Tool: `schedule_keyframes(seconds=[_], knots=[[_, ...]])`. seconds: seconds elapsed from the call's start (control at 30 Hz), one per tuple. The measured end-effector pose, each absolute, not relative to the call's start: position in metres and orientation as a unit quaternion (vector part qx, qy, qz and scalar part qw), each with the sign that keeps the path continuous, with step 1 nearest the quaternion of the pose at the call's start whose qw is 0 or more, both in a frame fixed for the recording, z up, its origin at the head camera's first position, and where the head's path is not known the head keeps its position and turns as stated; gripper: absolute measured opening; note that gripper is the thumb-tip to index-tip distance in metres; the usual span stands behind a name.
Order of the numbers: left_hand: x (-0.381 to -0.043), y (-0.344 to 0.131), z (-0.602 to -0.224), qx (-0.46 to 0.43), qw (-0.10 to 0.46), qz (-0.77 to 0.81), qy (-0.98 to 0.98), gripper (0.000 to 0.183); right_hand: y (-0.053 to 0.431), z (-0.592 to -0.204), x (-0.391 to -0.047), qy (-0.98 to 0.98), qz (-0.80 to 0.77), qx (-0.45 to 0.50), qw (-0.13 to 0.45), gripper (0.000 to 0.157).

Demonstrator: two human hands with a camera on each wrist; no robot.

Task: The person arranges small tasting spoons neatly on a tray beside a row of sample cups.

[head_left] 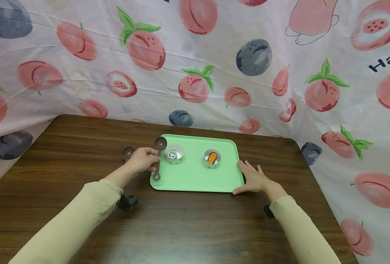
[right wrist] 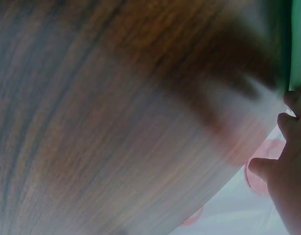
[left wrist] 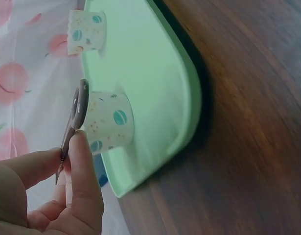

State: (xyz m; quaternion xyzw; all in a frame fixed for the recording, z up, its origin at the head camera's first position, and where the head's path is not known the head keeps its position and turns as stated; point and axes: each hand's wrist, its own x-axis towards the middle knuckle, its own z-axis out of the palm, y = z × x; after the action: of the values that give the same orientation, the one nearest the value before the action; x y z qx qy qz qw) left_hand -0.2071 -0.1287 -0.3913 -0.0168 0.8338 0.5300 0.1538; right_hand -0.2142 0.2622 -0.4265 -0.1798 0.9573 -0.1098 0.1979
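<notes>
My left hand (head_left: 142, 160) pinches the handle of a brown spoon (head_left: 160, 143) between thumb and fingertips, over the left end of a green tray (head_left: 191, 181). The spoon's round bowl points to the back, and a ring ends its handle at the front. Beside it on the tray stands a paper cup (left wrist: 111, 120) holding a small sushi-roll piece (head_left: 172, 154). Further right, a second paper cup (head_left: 211, 164) contains an orange-topped sushi piece (head_left: 212, 158). My right hand (head_left: 254, 179) rests at the tray's right edge with its fingers spread.
Another brown spoon (head_left: 128, 152) lies on the dark wooden table (head_left: 181, 227) left of the tray, partly hidden by my left hand. A fruit-print cloth (head_left: 214, 55) hangs behind the table and along its right side.
</notes>
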Motion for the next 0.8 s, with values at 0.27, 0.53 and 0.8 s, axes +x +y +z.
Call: schedule_keyframes(seconds=[0.27, 0.53, 0.8], knots=[[-0.21, -0.114, -0.388, -0.019, 0.17, 0.539, 0.825, 0.039, 0.262, -0.426, -0.214, 0.958, -0.108, -0.181, 0.196, 0.119], [-0.215, -0.1, -0.388, -0.012, 0.182, 0.554, 0.812, 0.039, 0.263, -0.426, -0.214, 0.959, -0.107, -0.181, 0.189, 0.115], [-0.215, -0.083, -0.391, -0.002, 0.185, 0.563, 0.805, 0.036, 0.262, -0.426, -0.214, 0.959, -0.11, -0.182, 0.189, 0.116]])
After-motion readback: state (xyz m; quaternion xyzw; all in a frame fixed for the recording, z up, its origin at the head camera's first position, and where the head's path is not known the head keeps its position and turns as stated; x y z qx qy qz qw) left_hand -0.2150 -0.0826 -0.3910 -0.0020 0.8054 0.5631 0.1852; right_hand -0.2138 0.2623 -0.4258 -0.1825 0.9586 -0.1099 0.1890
